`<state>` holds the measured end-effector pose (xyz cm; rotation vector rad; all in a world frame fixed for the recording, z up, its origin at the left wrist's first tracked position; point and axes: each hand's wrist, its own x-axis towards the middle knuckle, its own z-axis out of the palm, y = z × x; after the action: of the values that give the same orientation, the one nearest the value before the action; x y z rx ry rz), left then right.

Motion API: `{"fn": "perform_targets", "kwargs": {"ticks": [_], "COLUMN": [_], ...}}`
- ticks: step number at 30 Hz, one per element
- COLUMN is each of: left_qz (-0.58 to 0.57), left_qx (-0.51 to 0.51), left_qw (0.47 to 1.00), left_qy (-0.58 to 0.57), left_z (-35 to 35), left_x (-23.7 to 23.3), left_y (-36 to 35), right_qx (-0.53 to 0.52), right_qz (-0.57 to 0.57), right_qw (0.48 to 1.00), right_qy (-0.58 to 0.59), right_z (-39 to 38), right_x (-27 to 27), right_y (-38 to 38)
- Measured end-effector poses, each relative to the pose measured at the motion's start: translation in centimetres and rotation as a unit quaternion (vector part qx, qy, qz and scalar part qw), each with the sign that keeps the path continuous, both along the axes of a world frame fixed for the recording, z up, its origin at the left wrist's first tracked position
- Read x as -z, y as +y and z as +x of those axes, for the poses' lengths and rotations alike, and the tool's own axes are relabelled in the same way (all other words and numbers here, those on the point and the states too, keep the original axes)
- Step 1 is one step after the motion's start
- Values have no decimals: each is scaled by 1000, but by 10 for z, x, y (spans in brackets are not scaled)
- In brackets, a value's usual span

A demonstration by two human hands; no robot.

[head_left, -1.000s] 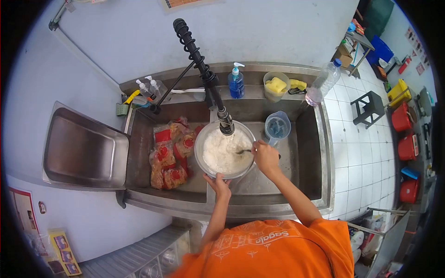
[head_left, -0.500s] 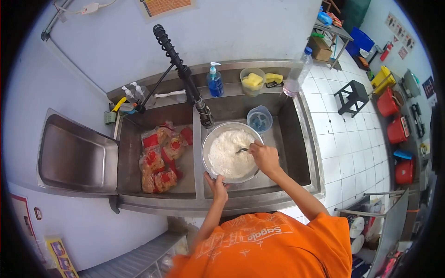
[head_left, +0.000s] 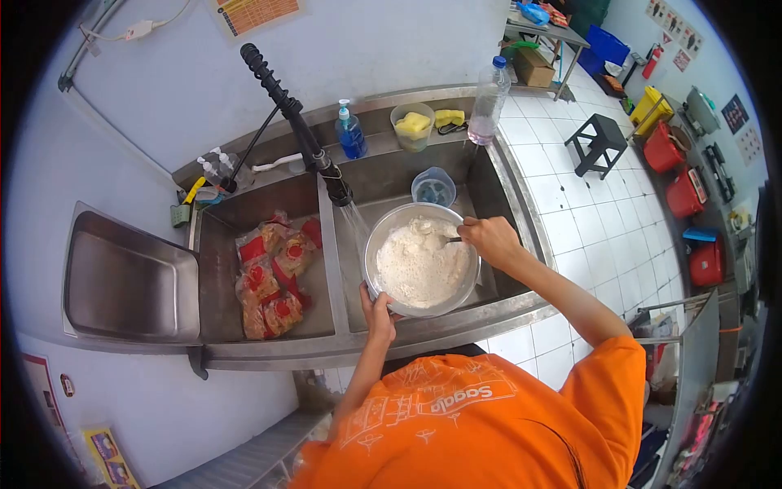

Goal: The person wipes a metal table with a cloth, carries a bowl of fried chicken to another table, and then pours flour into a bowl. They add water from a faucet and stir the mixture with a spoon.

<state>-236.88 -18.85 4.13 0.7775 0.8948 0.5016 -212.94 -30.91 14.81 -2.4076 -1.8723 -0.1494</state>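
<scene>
My left hand grips the lower left side of a round metal bowl, fingers under it and thumb at the wall. Inside lies a white, lumpy, floury mixture. In my right hand is the handle of a metal spoon, its head sunk in the mixture at the right side. The bowl is over the right sink basin. Just left of it, water streams from the black spring faucet into the basin. A clear plastic tub stands behind the bowl.
The left basin holds several red-and-clear food packets. Along the back ledge stand a blue soap bottle, a cup of yellow sponges and a clear water bottle. A black stool stands on the tiled floor to the right.
The bowl has moved right and toward me, out from under the faucet, with both hands going along. The water stream now shows beside it. The spoon stays in the mixture.
</scene>
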Motion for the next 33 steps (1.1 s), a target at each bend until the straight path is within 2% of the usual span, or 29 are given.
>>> {"fn": "perform_targets", "kwargs": {"ticks": [5, 7, 11, 14, 15, 18, 21, 25, 27, 29, 31, 33], "left_qz": [-24, -33, -24, -7, -10, -12, -7, 0, 6, 9, 31, 36], "left_qx": [-12, -16, 4, 36, 51, 60, 53, 48, 54, 56, 52, 40], "left_qw": [1000, 999, 1000, 999, 999, 998, 999, 999, 998, 998, 998, 998], "left_qy": [-8, -1, -10, 12, 1, -8, -10, -14, -25, -38, -12, -17], "left_z": [1, 2, 2, 2, 0, -6, -7, -4, -5, -6, -7, -5], "left_x": [2, 5, 6, 0, -4, -3, -4, -1, -5, -7, -7, -10], "left_y": [-3, -3, -4, -7, -8, -9, -6, -6, -8, -12, -13, -12], "right_qx": [77, 128, 147, 148, 147, 165, 157, 81, 101, 117, 123, 172], "right_qz": [-31, -28, -15, 22, 22, 124, 124, 105, 86, 155, 161, 200], "right_qw": [994, 979, 961, 921, 922, 926, 939, 962, 965, 964, 963, 933], "right_qy": [65, 158, 232, 359, 359, 315, 281, 237, 228, 182, 177, 244], "right_z": [-25, -30, -47, -61, -64, -68, -64, -76, -87, -84, -76, -68], "right_x": [-8, -6, -2, 12, 14, 7, -27, 11, 23, 24, 13, 6], "right_y": [-26, -35, -39, -26, -23, -17, -30, -31, -17, -4, -4, -10]}}
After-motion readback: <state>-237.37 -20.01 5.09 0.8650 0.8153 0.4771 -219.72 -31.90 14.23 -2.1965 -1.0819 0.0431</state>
